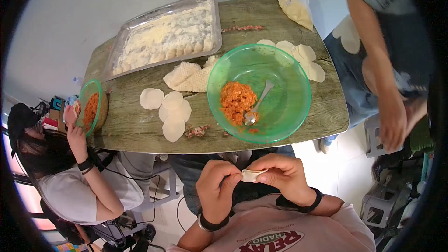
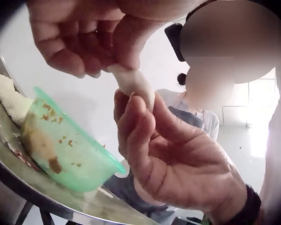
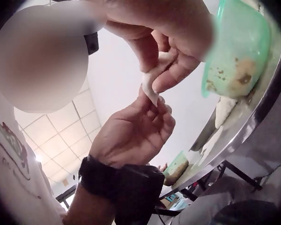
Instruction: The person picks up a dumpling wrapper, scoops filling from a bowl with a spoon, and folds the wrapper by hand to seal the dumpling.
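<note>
Both hands pinch one small white dumpling (image 1: 252, 176) in front of the chest, past the table's near edge. My left hand (image 1: 217, 189) grips its left end between thumb and index finger. At the other end, the thumb and fingers of my right hand (image 1: 282, 177) press the folded dough edge. The right wrist view shows the dumpling (image 3: 154, 79) stretched between the two sets of fingertips, its dough partly covered by them. Just beyond the hands stands a green bowl (image 1: 291, 116) with orange-red filling (image 1: 237, 100) and a metal spoon (image 1: 261, 98) inside.
Round dough wrappers (image 1: 174, 129) lie left of the bowl, and more wrappers (image 1: 305, 53) behind it. A floured metal tray (image 1: 219, 37) with dumplings stands at the back, near a cream cloth (image 1: 186, 76). People sit left and right; a smaller bowl (image 1: 103, 116) stands at the left edge.
</note>
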`<act>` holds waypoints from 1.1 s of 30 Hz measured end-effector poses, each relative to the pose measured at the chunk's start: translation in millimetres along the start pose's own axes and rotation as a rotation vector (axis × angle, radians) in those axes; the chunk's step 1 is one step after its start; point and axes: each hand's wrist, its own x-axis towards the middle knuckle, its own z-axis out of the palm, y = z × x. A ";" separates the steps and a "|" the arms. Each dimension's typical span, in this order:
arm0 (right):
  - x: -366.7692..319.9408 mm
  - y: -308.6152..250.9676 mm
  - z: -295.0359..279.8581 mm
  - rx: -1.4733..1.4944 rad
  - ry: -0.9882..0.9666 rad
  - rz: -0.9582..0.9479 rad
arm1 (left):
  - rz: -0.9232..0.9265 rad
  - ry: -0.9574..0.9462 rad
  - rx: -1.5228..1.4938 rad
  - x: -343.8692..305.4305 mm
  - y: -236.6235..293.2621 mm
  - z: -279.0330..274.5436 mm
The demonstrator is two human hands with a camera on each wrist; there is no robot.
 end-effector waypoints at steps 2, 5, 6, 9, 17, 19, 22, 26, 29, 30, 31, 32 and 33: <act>0.4 0.5 0.2 -0.002 0.013 -0.014 | -0.050 -0.003 -0.020 -0.5 0.4 0.4; 0.5 0.0 0.6 -0.023 0.018 -0.028 | -0.091 0.048 -0.121 3.8 7.0 5.6; 0.5 -0.3 1.1 -0.022 0.017 -0.027 | -0.091 0.048 -0.120 3.0 5.0 3.9; 0.5 -2.0 2.9 -0.037 -0.006 -0.008 | -0.022 -0.046 -0.040 0.0 -1.9 -0.2; -0.1 -1.6 2.9 -0.098 0.015 -0.035 | 0.028 -0.019 0.010 2.5 11.3 4.1; -0.7 0.5 2.7 -0.108 0.002 -0.019 | 0.054 -0.033 0.029 -3.0 -1.2 3.9; 1.1 -1.7 3.0 -0.202 -0.030 -0.043 | 0.073 -0.042 0.070 -4.8 -4.5 3.5; 1.1 -6.2 4.3 -0.398 -0.019 -0.094 | 0.187 -0.067 0.125 -1.1 -3.5 3.5; 2.6 -5.9 6.2 -0.407 0.015 -0.124 | 0.074 -0.028 0.132 -1.1 6.4 7.3; 2.6 -5.8 7.2 -0.406 0.013 -0.123 | 0.073 -0.027 0.134 -1.7 4.8 6.9; 2.3 -5.8 8.2 -0.418 0.004 -0.121 | 0.095 -0.055 0.135 -2.3 1.4 6.8; 2.2 -5.4 9.0 -0.431 -0.004 -0.118 | 0.118 -0.084 0.136 -2.6 -1.4 6.7; 2.3 -4.6 9.8 -0.431 -0.004 -0.118 | 0.118 -0.084 0.136 -2.4 -2.8 6.8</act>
